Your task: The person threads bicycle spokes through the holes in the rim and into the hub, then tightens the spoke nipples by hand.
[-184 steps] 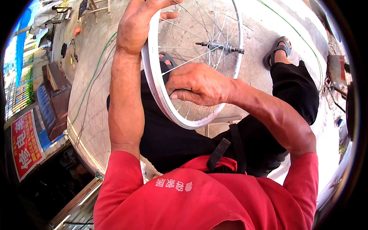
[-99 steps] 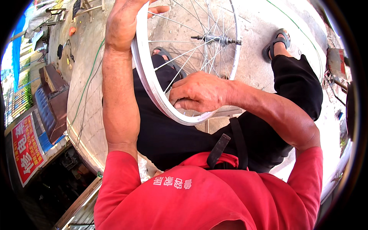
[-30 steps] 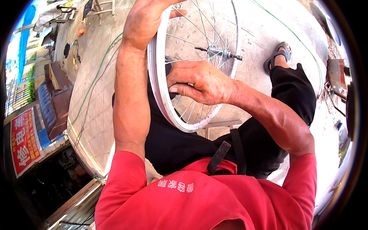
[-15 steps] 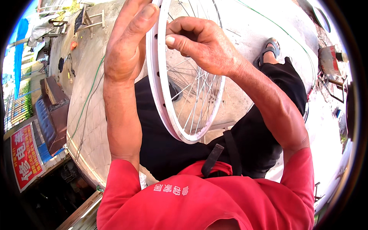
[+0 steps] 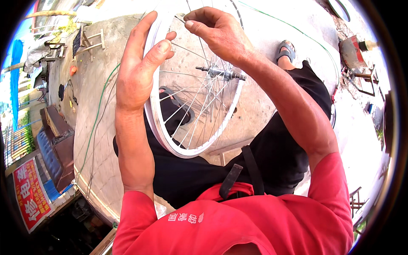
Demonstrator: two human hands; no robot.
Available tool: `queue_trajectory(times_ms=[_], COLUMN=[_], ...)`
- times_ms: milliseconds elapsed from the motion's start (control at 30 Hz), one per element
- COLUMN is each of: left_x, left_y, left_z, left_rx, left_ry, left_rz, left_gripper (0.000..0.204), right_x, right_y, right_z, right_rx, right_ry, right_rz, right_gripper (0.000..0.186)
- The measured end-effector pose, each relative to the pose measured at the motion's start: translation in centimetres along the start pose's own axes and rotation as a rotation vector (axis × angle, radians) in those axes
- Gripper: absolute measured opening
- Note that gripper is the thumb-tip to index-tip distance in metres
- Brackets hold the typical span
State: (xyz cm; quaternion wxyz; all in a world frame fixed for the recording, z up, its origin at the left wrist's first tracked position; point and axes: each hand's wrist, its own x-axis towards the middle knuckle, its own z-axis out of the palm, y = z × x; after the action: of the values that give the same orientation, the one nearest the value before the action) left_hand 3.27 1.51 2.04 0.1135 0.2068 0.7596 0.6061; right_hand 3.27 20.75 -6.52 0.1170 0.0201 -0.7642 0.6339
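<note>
A silver bicycle wheel rim [image 5: 158, 123] stands tilted between my knees, laced with thin spokes that meet at a metal hub [image 5: 221, 74]. My left hand [image 5: 138, 70] clasps the rim at its upper left, thumb on the near side and fingertips showing past the inner edge. Inside the rim, my right hand [image 5: 223, 34] pinches a thin spoke [image 5: 179, 19] between thumb and forefinger. The spoke's end points toward the rim near my left hand, but whether it touches is unclear. Loose ends of the other spokes are hard to make out.
A green hose [image 5: 102, 100] crosses the concrete floor on the left. Beyond it are a worn blue seat [image 5: 50, 148] and a red sign [image 5: 32, 193]. A red-and-grey container [image 5: 353, 52] stands at far right. My sandalled foot [image 5: 285, 53] rests ahead.
The wheel has turned to a more open angle, bringing its hub into view. My right hand has drawn back from the rim, and my left hand sits a little lower.
</note>
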Motion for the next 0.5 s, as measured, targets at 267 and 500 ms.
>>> queue_trajectory(times_ms=[267,500], left_x=[1.0,1.3], left_y=[-1.4,-0.7], left_z=[-1.4,-0.7], left_rx=[-0.025,-0.097], left_ry=[0.049,-0.005], left_rz=[-0.033,-0.050], left_gripper=[0.068,0.065], right_x=[-5.0,-5.2], right_y=[-0.2,0.1], right_z=[-0.1,1.4], right_rx=[-0.108,-0.084], right_ry=[-0.327,-0.446], right_rz=[0.067,0.062], right_gripper=[0.034,0.031])
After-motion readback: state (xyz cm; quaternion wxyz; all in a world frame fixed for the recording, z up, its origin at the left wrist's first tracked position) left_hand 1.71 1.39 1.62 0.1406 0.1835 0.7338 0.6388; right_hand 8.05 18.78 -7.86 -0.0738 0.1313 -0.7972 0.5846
